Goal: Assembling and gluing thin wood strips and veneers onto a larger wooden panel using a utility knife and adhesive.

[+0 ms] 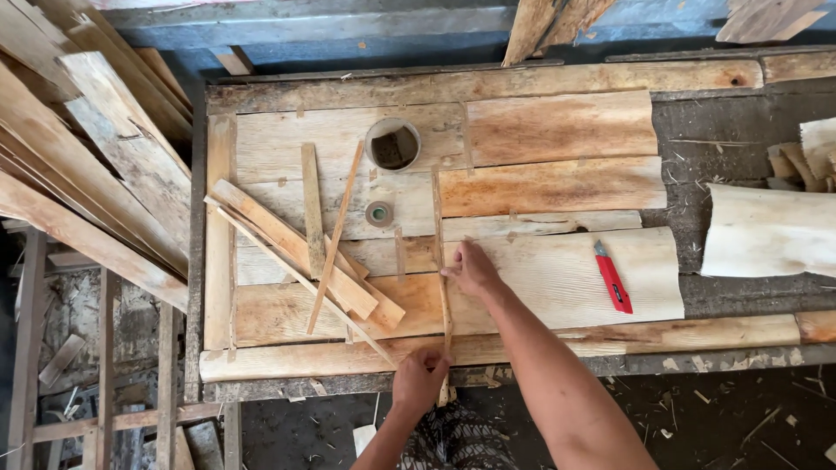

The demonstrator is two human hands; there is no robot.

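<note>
Both hands clamping thin wood strip (443, 261) running vertically mid-frame: right hand (473, 268) pressing middle, left hand (420, 379) gripping near end at tabletop (522, 348) edge.

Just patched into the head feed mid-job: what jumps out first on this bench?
The red utility knife stands out, lying on a pale wood sheet at the bench's right. At the near edge, the left hand and right hand hold a thin upright strip against the boards. A fan of loose slats lies to the left, with a round can behind them.
</note>
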